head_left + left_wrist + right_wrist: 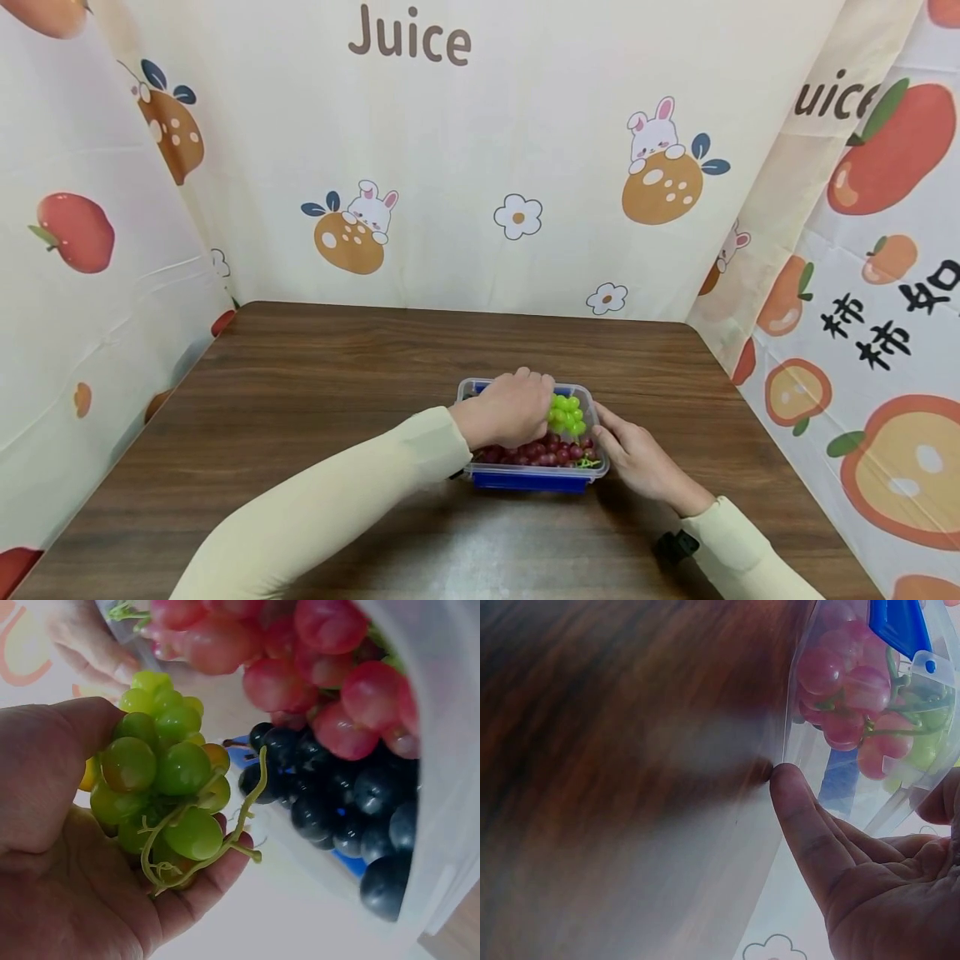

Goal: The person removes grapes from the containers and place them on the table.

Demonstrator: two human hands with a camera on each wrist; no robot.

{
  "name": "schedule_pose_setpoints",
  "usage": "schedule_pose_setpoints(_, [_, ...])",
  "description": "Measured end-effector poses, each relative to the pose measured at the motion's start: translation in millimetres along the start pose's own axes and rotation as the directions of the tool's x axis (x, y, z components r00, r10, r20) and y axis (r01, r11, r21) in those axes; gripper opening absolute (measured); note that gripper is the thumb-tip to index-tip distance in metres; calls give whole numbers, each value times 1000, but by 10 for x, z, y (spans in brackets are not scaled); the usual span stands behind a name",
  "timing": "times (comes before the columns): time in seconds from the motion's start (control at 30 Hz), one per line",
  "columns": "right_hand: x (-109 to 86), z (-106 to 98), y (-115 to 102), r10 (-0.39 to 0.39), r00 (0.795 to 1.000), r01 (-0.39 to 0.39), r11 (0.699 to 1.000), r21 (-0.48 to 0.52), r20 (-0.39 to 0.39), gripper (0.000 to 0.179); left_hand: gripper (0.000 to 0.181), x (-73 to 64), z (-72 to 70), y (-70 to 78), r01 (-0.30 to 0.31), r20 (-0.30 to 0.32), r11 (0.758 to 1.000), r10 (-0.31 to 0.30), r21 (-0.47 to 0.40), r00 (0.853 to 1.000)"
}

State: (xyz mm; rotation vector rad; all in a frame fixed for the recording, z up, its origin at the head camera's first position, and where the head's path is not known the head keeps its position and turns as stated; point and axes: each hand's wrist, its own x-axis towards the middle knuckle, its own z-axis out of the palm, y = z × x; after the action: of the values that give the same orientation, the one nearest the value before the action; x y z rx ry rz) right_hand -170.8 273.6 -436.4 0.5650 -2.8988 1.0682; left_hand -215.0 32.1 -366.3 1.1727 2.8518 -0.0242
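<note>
A clear plastic box (540, 472) with blue latches stands on the table. Reaching over it, my left hand (513, 408) holds a bunch of green grapes (161, 780) between thumb and fingers, its curly stem (180, 862) showing. Red grapes (551, 454) lie along the box's near side. Black grapes (337, 802) show beside them in the left wrist view; in the head view my left hand and forearm mostly cover them. My right hand (641, 457) touches the box's right wall from outside, fingers (810, 832) fairly straight against it.
The brown wooden table (337, 367) extends around the box. Printed cloth (450, 150) hangs behind it and at both sides. A small black device (677, 547) sits at my right wrist.
</note>
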Motion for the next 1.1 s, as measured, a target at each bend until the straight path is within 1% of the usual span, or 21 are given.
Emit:
schedule_pose_setpoints(0.13, [-1,0,0,-2,1000,2,1000,-7,-6,51,29,-48,-63,2,-19,-38,1000,18,-17,999])
schedule_pose_setpoints(0.27, [4,2,-5,11,1000,-11,1000,8,4,51,25,-97,-104,-1,-38,-80,999,36,-24,996])
schedule_pose_setpoints(0.4, [10,3,-14,19,1000,-19,1000,12,11,51,27,-133,-147,-9,-29,-122,999,27,-20,992])
schedule_pose_setpoints(0.53, [10,5,-19,17,1000,-17,1000,5,7,50,33,-166,-201,-46,8,-140,999,-15,-49,990])
schedule_pose_setpoints(0.67, [5,3,-25,6,1000,-6,1000,2,-3,50,36,-204,-241,-133,46,-160,996,-58,-75,985])
schedule_pose_setpoints(0.8, [-3,0,-34,-4,1000,4,1000,2,-11,49,36,-256,-284,-240,90,-195,991,-107,-98,975])
schedule_pose_setpoints(0.93, [-6,1,-44,-4,1000,4,1000,23,-11,49,40,-318,-328,-343,126,-220,983,-154,-137,963])
schedule_pose_setpoints(1.1, [-6,-1,-59,2,1000,-1,1000,31,-4,49,41,-397,-349,-461,166,-240,964,-215,-206,947])
